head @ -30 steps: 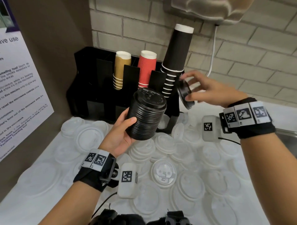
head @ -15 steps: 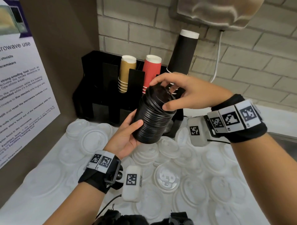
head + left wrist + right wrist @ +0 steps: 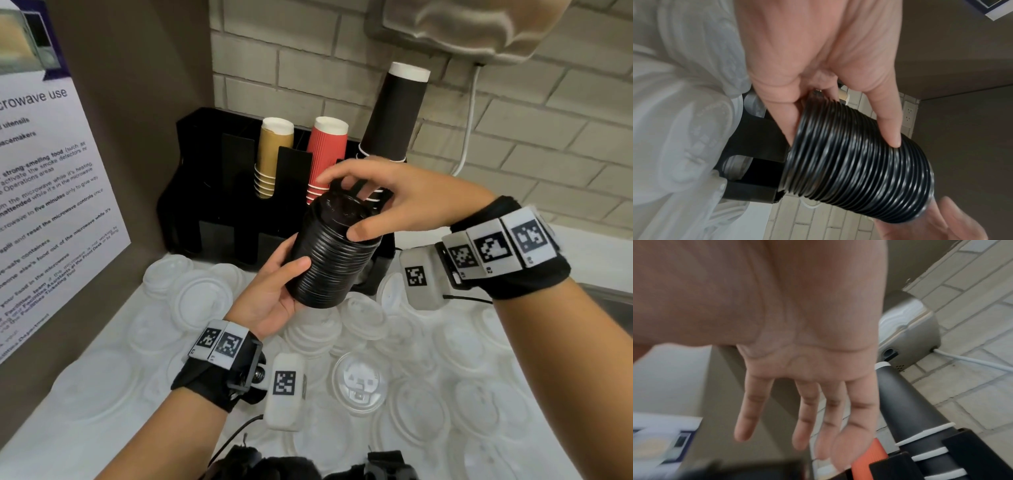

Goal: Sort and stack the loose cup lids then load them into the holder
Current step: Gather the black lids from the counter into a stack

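brick-wall counter buried in white lids [image 3: 359,383]. left hand [image 3: 270,294] wraps black lid stack [image 3: 329,253], held tilted in front of holder [image 3: 219,205]. right hand [image 3: 394,202] caps top, thumb on rim; pinching or just pressing, hard to tell. risk: tilt plus loose top lid, stack slides apart.

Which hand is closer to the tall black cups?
Right. The right hand sits atop the black lid stack, just below the tall black cups. The left hand grips the stack's lower end, farther off.
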The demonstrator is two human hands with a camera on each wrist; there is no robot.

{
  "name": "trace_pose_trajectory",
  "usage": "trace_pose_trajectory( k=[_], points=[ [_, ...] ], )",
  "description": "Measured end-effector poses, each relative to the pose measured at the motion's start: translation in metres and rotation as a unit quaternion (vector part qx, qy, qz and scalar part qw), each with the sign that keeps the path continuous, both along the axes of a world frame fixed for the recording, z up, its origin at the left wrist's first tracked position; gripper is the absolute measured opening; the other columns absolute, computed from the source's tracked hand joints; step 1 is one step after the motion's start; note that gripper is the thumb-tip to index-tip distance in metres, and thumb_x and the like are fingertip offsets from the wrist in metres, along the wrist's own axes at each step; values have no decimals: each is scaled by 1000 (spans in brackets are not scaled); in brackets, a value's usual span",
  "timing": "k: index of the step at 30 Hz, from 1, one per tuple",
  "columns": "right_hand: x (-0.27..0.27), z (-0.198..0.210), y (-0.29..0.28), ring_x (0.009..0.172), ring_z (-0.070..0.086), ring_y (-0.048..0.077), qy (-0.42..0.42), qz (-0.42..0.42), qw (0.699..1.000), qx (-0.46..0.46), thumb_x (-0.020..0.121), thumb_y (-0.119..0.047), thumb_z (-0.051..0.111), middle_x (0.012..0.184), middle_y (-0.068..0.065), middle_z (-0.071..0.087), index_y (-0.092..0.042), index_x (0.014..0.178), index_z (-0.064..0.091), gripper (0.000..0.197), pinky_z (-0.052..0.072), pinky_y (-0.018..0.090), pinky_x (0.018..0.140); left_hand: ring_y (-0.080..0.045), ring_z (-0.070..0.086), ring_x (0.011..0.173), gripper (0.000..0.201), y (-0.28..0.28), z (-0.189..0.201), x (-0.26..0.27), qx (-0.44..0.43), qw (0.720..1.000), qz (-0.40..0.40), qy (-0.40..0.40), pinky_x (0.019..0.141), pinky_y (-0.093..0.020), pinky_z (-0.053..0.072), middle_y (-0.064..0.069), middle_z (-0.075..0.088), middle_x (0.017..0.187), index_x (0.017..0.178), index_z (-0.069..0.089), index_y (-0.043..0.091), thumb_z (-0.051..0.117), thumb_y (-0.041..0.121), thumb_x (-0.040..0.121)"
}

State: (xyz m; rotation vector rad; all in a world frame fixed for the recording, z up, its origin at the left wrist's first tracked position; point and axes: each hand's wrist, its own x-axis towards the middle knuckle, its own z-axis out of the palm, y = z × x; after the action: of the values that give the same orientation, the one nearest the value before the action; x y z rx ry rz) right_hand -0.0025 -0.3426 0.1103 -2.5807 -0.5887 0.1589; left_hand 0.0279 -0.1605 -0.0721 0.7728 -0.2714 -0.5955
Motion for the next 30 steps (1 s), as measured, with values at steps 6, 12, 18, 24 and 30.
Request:
trace_pose_trajectory(
  k=[6, 12, 18, 24, 30],
  points=[
    [27, -21, -74, 82, 56, 10, -92, -299, 936, 159, 92, -29, 58, 94, -4, 58, -29, 92, 57, 1, 44, 24, 64, -26, 63, 115, 83, 10, -3, 10, -10, 1000, 18, -4, 79, -38, 57, -9, 63, 127, 145, 40, 15, 74, 24, 70],
    [75, -111, -131, 99, 47, 24, 162, -377, 911, -44, 97, -8, 46, 120, 11, 52, -7, 122, 55, 27, 39, 29, 83, -27, 60, 120, 78, 16, 3, 19, -15, 999, 44, -28, 83, -38, 56, -10, 59, 133, 145, 39, 16, 69, 23, 73],
    [89, -143, -118, 126, 48, 29, 161, -312, 915, -201, 99, -18, 43, 139, 9, 52, -18, 142, 41, 43, 35, 37, 108, -31, 54, 127, 68, 18, 6, 25, -1, 997, 59, -41, 86, -41, 55, -14, 51, 142, 146, 39, 16, 60, 20, 82],
    [97, -146, -116, 121, 51, 31, 98, -342, 867, -349, 99, -25, 48, 130, 12, 56, -14, 128, 56, 32, 39, 33, 100, -28, 57, 123, 75, 20, 4, 27, 3, 997, 74, -29, 83, -38, 56, -13, 53, 140, 146, 39, 16, 66, 24, 76],
    [96, -164, -120, 122, 52, 31, 174, -309, 881, -314, 87, -45, 63, 134, 10, 55, -27, 144, 37, 65, 39, 37, 103, -27, 58, 121, 79, 21, 2, 28, -3, 997, 74, -26, 84, -38, 56, -13, 55, 138, 147, 37, 14, 67, 24, 74]
  ],
)
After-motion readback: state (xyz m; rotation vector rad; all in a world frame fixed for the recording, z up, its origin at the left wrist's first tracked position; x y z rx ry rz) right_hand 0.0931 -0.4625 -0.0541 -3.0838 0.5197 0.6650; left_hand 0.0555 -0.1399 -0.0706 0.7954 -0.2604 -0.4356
